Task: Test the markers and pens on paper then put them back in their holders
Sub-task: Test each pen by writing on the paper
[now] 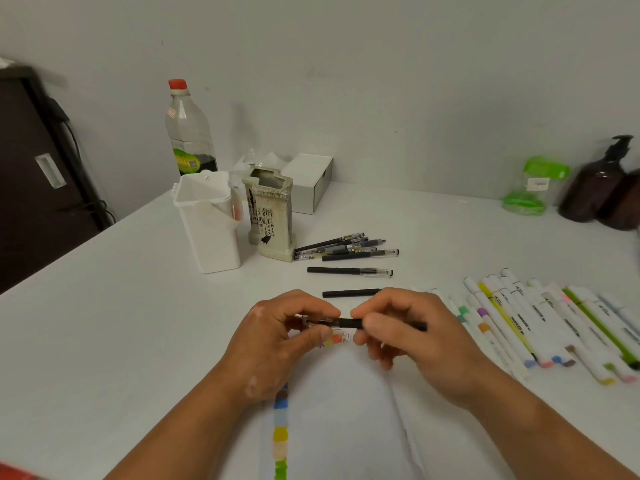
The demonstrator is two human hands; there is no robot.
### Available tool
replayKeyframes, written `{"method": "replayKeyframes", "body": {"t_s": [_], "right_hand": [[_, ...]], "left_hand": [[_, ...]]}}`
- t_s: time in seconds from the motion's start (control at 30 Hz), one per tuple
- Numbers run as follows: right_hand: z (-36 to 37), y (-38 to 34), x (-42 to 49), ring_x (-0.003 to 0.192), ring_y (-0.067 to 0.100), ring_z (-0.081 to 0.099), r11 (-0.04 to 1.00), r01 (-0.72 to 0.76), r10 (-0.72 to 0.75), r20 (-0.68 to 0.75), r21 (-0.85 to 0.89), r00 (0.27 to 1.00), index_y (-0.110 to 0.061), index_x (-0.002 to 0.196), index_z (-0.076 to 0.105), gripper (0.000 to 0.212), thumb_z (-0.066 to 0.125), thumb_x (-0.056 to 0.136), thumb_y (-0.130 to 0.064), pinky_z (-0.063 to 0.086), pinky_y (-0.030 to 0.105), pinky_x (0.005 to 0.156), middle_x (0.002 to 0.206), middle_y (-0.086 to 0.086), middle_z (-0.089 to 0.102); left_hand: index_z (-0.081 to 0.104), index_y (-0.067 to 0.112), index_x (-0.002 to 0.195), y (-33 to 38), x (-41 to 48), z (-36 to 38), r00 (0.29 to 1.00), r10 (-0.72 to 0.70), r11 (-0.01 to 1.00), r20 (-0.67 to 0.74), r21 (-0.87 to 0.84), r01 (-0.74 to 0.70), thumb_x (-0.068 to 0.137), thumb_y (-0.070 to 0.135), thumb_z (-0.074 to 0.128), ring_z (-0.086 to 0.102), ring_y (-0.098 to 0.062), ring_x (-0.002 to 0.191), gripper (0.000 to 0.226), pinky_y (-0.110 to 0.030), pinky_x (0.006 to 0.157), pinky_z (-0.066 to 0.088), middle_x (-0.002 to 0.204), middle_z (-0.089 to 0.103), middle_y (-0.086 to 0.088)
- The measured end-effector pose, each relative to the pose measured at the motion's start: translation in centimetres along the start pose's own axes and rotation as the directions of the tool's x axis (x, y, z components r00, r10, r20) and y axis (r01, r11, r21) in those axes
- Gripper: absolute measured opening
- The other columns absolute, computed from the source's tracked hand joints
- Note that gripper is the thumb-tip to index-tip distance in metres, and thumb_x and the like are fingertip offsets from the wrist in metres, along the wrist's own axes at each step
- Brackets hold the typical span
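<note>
My left hand (pixel 277 336) and my right hand (pixel 412 330) meet over the white paper (pixel 339 410), both holding one black pen (pixel 349 322) that lies level between them. The left fingers pinch its clear cap end and the right fingers grip its dark barrel. A column of coloured test swatches (pixel 281 431) runs down the paper. More black pens (pixel 346 249) lie beside the ceramic pen holder (pixel 272 216). A white plastic holder (pixel 209 223) stands left of it. Several white markers (pixel 540 323) lie in a row at the right.
A clear bottle with a red cap (pixel 188 129) and a white box (pixel 308 183) stand behind the holders. Brown pump bottles (pixel 602 188) and a green packet (pixel 530 188) sit at the far right. A dark cabinet (pixel 31 181) stands beyond the table's left edge.
</note>
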State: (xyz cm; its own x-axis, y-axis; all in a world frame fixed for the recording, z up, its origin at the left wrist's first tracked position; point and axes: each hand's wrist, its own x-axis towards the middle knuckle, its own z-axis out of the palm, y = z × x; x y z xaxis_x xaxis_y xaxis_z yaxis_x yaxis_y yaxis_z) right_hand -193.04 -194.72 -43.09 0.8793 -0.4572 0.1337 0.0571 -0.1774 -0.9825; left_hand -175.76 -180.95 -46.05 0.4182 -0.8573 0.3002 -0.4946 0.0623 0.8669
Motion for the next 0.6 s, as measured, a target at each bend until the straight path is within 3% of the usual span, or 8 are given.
{"method": "replayKeyframes", "body": {"t_s": [0.1,0.17,0.27,0.37,0.47,0.6], "right_hand": [[-1.4,-1.0,-0.4,0.075,0.023,0.067,0.997,-0.082,0.08,0.161,0.01,0.984,-0.02,0.098,0.078,0.048,0.054,0.089,-0.06,0.049,0.027,0.057,0.094,0.014,0.077],[-1.2,-1.2,-0.5,0.076,0.023,0.068,0.986,-0.128,0.145,0.166,-0.11,0.975,-0.023,0.093,0.077,0.042,0.057,0.086,-0.06,0.047,0.025,0.057,0.089,0.01,0.079],[0.1,-0.8,-0.6,0.067,0.004,0.069,0.9,-0.125,0.173,0.08,-0.417,0.982,-0.039,0.094,0.067,0.017,0.07,0.08,-0.048,0.048,0.017,0.062,0.074,-0.006,0.077],[0.9,-0.5,-0.6,0.062,0.001,0.067,0.766,-0.147,0.189,0.001,-0.626,0.982,-0.041,0.103,0.065,0.025,0.067,0.078,-0.039,0.053,0.023,0.061,0.068,-0.015,0.073],[-0.1,-0.4,-0.3,0.058,-0.005,0.061,0.651,-0.243,0.143,-0.198,-0.719,0.97,-0.04,0.097,0.064,0.019,0.067,0.078,-0.036,0.043,0.014,0.046,0.07,-0.012,0.07],[-1.3,0.1,0.0,0.068,0.003,0.058,0.473,-0.35,0.071,-0.362,-0.808,0.93,-0.028,0.092,0.067,0.01,0.066,0.082,-0.03,0.036,0.015,0.049,0.077,-0.01,0.065]], "left_hand": [[0.075,0.037,0.097,-0.2,0.0,-0.4,1.0,0.02,0.999,0.0,0.032,-0.02,0.084,0.011,0.075,0.066,-0.019,0.098,0.029,-0.031,0.085,0.055,0.1,0.069,0.012],[0.074,0.039,0.098,-0.2,-0.1,-0.3,0.997,0.067,0.995,0.026,0.077,-0.069,0.085,0.017,0.074,0.065,-0.016,0.101,0.025,-0.026,0.085,0.053,0.104,0.068,0.015],[0.073,0.042,0.1,-0.1,-0.2,0.0,0.993,0.102,0.98,0.054,0.166,-0.109,0.084,0.033,0.068,0.061,-0.007,0.105,0.019,-0.014,0.084,0.049,0.11,0.065,0.021],[0.068,0.047,0.109,-0.6,-0.2,0.0,0.998,0.053,0.98,0.016,0.191,-0.055,0.079,0.039,0.07,0.06,-0.007,0.106,0.031,-0.017,0.085,0.051,0.116,0.061,0.022],[0.064,0.051,0.105,-0.9,-0.1,-0.4,0.992,-0.06,0.981,-0.109,0.177,0.079,0.073,0.048,0.068,0.06,0.0,0.095,0.032,-0.014,0.075,0.053,0.102,0.061,0.027],[0.068,0.043,0.092,-1.2,0.0,-0.5,0.974,-0.052,0.981,-0.22,0.173,0.092,0.083,0.035,0.072,0.062,-0.001,0.09,0.013,-0.009,0.073,0.051,0.092,0.065,0.024]]}}
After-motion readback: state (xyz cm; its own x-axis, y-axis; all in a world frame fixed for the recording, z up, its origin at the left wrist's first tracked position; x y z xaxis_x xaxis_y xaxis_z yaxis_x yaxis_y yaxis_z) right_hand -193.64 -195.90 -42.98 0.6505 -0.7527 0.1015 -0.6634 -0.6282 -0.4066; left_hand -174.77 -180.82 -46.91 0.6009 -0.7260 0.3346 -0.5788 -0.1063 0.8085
